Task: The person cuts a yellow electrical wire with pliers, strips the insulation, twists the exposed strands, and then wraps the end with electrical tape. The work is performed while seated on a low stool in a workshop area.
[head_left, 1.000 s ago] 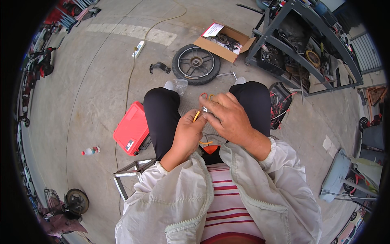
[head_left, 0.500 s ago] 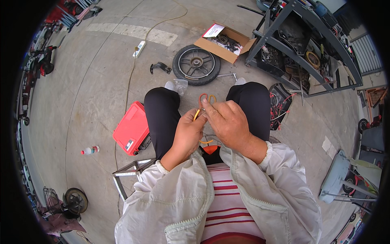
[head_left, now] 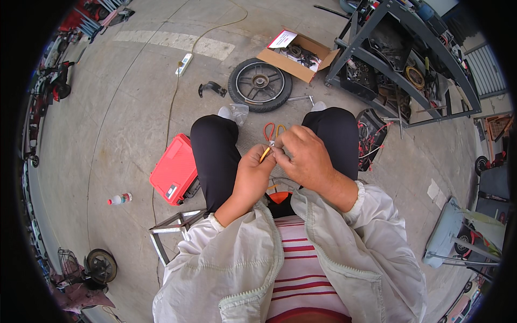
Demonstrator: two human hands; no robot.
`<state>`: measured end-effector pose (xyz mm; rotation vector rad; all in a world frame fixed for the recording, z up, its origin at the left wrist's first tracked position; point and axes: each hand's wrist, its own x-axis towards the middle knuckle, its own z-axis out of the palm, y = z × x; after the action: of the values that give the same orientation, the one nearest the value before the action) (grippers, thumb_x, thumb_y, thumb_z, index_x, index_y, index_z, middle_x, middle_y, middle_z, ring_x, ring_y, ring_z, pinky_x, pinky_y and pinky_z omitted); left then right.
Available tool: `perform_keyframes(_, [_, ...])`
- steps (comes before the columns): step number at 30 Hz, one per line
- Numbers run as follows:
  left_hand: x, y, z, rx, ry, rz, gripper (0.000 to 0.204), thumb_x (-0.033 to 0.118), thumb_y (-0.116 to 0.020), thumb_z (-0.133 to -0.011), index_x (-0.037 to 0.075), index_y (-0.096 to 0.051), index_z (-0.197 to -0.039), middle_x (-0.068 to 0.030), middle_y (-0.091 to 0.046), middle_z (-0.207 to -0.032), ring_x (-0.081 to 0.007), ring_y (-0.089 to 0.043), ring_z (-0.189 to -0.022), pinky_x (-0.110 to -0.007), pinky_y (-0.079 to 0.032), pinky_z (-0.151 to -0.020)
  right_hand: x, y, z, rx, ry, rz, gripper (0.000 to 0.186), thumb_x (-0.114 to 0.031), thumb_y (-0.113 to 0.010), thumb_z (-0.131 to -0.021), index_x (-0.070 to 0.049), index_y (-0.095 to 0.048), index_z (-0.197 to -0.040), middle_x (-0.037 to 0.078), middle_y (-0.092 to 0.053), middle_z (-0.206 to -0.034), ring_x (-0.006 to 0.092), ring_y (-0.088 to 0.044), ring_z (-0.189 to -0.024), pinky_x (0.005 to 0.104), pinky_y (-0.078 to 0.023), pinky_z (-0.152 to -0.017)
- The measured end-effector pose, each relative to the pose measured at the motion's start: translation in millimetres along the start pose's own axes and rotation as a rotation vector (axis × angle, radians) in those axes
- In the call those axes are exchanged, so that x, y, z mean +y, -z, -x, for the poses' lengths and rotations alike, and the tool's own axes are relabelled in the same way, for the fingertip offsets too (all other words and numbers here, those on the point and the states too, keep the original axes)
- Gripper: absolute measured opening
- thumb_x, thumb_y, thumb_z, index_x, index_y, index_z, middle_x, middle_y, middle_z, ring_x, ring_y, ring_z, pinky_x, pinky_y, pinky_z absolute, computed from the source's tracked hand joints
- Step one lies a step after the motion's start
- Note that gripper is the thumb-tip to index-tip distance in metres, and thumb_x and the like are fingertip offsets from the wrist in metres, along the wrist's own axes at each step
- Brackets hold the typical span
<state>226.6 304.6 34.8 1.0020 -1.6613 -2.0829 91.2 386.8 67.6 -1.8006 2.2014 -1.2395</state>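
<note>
Head view: left hand (head_left: pixel 253 175), right hand (head_left: pixel 304 156) still pinching orange wires (head_left: pixel 271 132), loops now raised.

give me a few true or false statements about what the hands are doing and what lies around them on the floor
1. Both hands meet over the lap on a bundle of thin wires: true. The left hand and right hand pinch the wires between the knees.
2. The red case lies to the person's right: false, it lies to the left, beside the left leg.
3. A black wheel lies flat on the floor ahead of the knees: true.
4. The cardboard box is shut: false, its flaps are open, with parts inside.
5. A small bottle lies on the floor at left: true.
</note>
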Motion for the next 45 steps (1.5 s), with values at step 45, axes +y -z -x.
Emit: perform_keyframes(45, [14.5, 5.1, -3.3, -0.034, 0.122, 0.507, 0.007, 0.015, -0.059, -0.100, 0.008, -0.057, -0.097, 0.0032, -0.051, -0.077, -0.0013, -0.033, -0.053, -0.018, -0.025, -0.042, 14.8, 7.4, -12.2, -0.052, -0.038, -0.100, 0.014, -0.014, -0.074, -0.080, -0.009, -0.068, -0.090, 0.007, -0.064, -0.082, 0.0261, -0.063, -0.075, 0.0366, -0.052, -0.065])
